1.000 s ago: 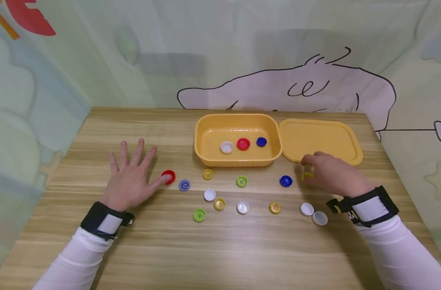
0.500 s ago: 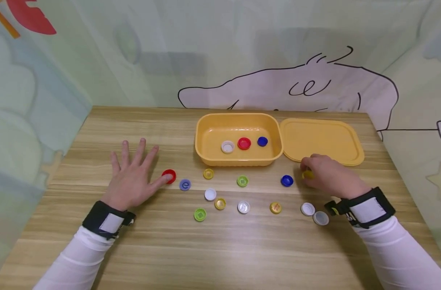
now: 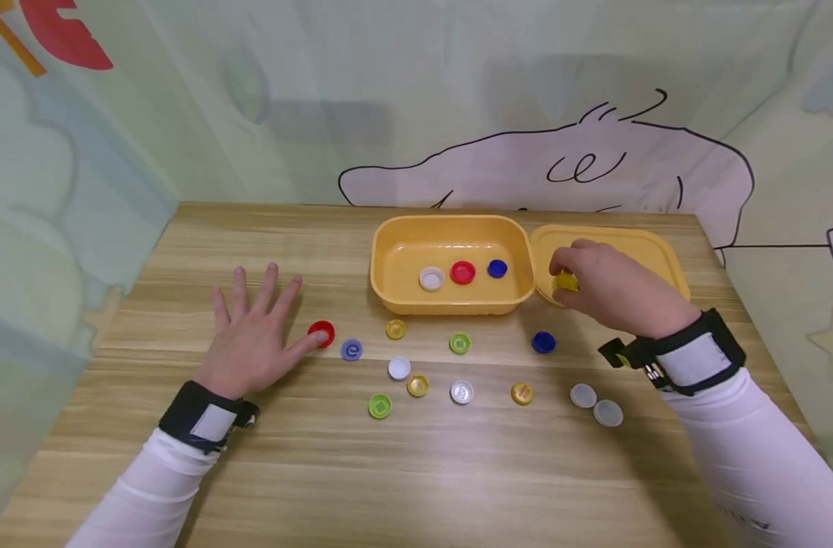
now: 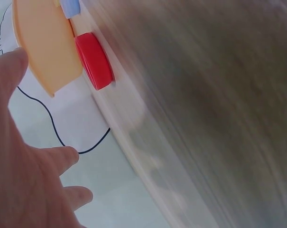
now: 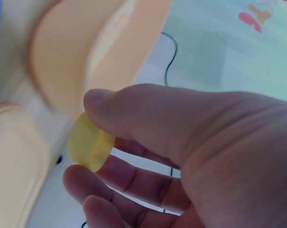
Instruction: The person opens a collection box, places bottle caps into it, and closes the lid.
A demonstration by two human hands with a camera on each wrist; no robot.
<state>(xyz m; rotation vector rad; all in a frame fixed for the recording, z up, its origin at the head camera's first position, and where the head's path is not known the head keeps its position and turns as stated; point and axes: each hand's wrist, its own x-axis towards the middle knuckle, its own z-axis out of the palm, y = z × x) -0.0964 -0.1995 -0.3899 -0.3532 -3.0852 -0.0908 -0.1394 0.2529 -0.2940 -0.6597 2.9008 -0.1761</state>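
Observation:
My right hand (image 3: 618, 291) pinches a yellow bottle cap (image 5: 90, 143) between thumb and fingers, raised over the near left part of the flat yellow lid (image 3: 652, 255). My left hand (image 3: 252, 346) is spread out on the left side of the table, its thumb overlapping a red bottle cap (image 3: 322, 333) in the head view. That red cap (image 4: 94, 61) stands apart from the thumb in the left wrist view. Left of the lid is a yellow plastic box (image 3: 453, 304), with a white cap (image 3: 431, 279), a red cap (image 3: 462, 272) and a blue cap (image 3: 497, 269) inside.
Several loose caps lie in front of the box, among them a light blue cap (image 3: 351, 350), a green cap (image 3: 379, 406), a dark blue cap (image 3: 543, 342) and a gold cap (image 3: 522, 393). Two whitish caps, one of them a translucent cap (image 3: 608, 413), lie at the right.
My right hand has lifted the yellow cap from the table and moved it away from me, over the lid. My left hand stays in place.

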